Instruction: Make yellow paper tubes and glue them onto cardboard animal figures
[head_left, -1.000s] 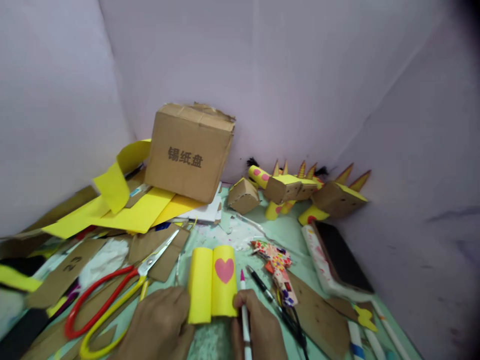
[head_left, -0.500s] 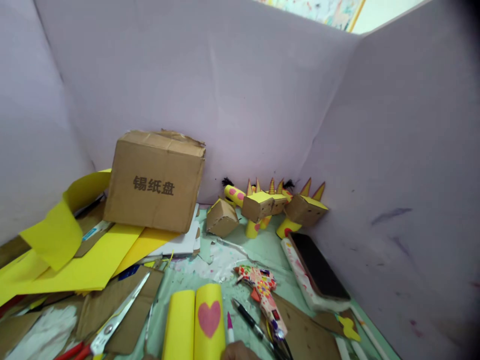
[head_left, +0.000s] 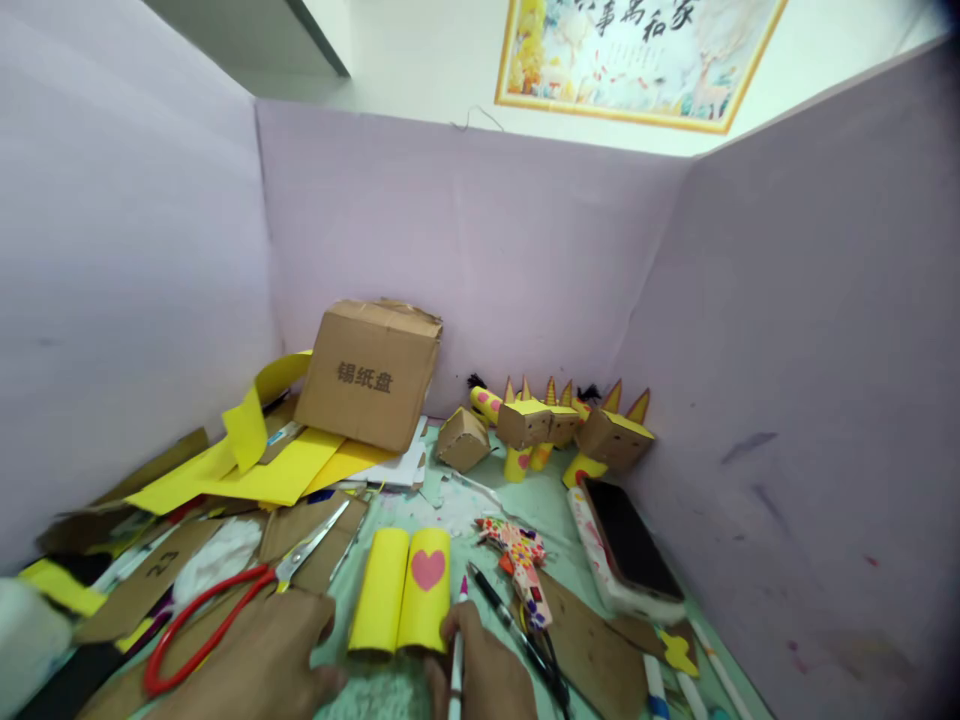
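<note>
Two yellow paper rolls (head_left: 400,592) lie side by side near the table's front edge; the right one bears a pink heart (head_left: 428,569). My left hand (head_left: 262,660) rests flat just left of the rolls, fingers spread, next to the red-handled scissors (head_left: 225,605). My right hand (head_left: 480,675) grips a pink-tipped pen (head_left: 457,640) right beside the heart roll, thumb touching the roll's lower edge.
A cardboard box (head_left: 370,374) sits on yellow paper sheets (head_left: 277,475) at back left. Cardboard figures with yellow spikes (head_left: 570,430) line the back wall. A phone (head_left: 626,540), a patterned glue gun (head_left: 521,560), a black pen (head_left: 502,615) and cardboard scraps (head_left: 600,650) lie to the right. Purple partition walls enclose the table.
The view tilted up and back, now showing the room wall and a framed picture above the partition. Both hands are back in view, in much the same places by the rolls.
</note>
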